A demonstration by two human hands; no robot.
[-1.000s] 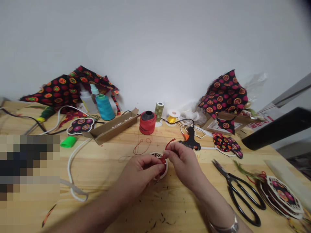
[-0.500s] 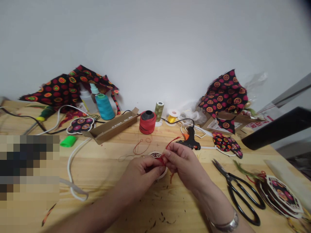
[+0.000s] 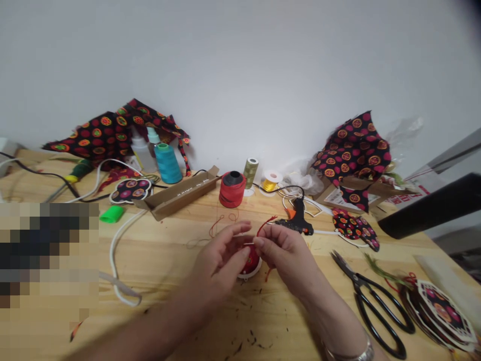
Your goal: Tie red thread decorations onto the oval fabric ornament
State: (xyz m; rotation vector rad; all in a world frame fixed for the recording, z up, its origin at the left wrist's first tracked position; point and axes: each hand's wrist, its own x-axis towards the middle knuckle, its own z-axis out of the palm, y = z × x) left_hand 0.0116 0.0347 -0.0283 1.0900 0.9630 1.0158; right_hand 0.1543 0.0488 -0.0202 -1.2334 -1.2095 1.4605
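A small round ornament (image 3: 251,261) with a dark red patterned face and a pale rim is between my hands, partly hidden by fingers. My left hand (image 3: 221,258) is at its left side with fingers apart, the index stretched out above it and the thumb touching its face. My right hand (image 3: 283,253) pinches a red cord (image 3: 265,223) at the ornament's upper right. One cord end sticks up above the fingertips, and a second red end hangs below them.
Black-handled scissors (image 3: 376,301) and a stack of patterned ornaments (image 3: 443,316) lie at right. Behind my hands are a red thread spool (image 3: 232,193), a black glue gun (image 3: 299,218) and a long cardboard box (image 3: 180,198). A white cable (image 3: 112,250) loops at left.
My left fingers have lifted and spread, uncovering more of the ornament's face. My right hand keeps its pinch on the red cord. The whole view has shifted slightly.
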